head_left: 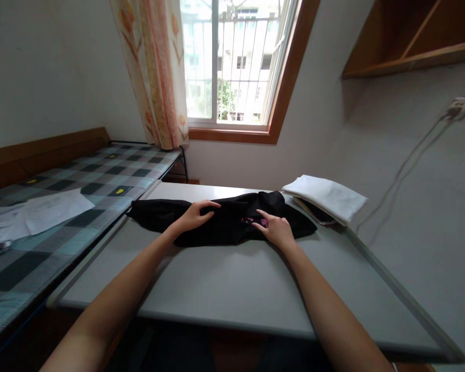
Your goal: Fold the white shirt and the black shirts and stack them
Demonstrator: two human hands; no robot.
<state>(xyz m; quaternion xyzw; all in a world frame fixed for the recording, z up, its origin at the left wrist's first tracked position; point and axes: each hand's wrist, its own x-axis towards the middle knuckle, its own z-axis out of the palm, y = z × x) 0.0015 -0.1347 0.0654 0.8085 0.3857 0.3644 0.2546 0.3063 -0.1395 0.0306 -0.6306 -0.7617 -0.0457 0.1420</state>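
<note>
A black cloth garment (225, 227) lies bunched in a long strip across the white table, with a small pink print (264, 222) near its middle. My left hand (194, 216) rests on the left half of the cloth, thumb and forefinger spread apart. On the right, beside the print, my right hand (277, 227) touches the cloth with its thumb and forefinger likewise apart. The other fingers of both hands are partly hidden. Neither hand visibly grips a fold.
The white table (225, 289) carries folded white cloth (325, 196) over something dark at its back right corner. Left of it stands a bed with a checked cover (62, 206) and papers (42, 214). A cable (405, 165) hangs down the right wall. Behind is a curtained window.
</note>
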